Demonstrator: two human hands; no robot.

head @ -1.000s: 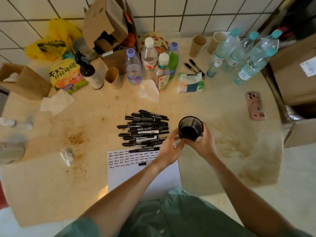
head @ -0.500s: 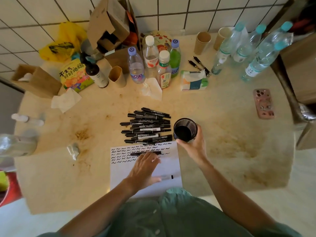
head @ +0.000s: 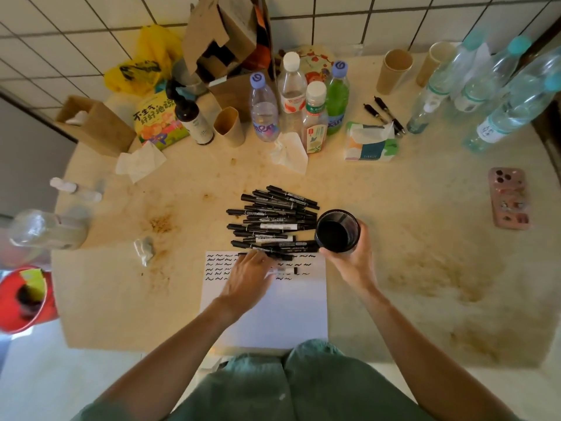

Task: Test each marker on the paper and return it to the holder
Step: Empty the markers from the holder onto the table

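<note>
The right hand (head: 352, 262) is curled round the lower wall of the dark mesh holder (head: 337, 231), which is held upright at the right end of the marker pile (head: 273, 221); the holder's mouth is seen from above and its inside is dark. The left hand (head: 247, 276) is laid palm down on the paper (head: 273, 314), fingers reaching toward the nearest markers. One marker (head: 283, 271) with a pale barrel is seen projecting from under those fingers; whether it is pinched or only touched cannot be told.

The paper is placed on the surface (head: 394, 192) directly before the person, its far edge overlapped by the lowest markers of the pile. Rows of short wavy test strokes are recorded across its upper part; the lower part is blank.

Farther back, several plastic bottles (head: 264, 110), a tissue pack (head: 370, 144), paper cups (head: 394, 71) and cardboard boxes (head: 218, 34) are noted along the tiled wall. A phone (head: 510, 197) is lying at the right. A red bucket (head: 24, 299) is seen below the left edge.
</note>
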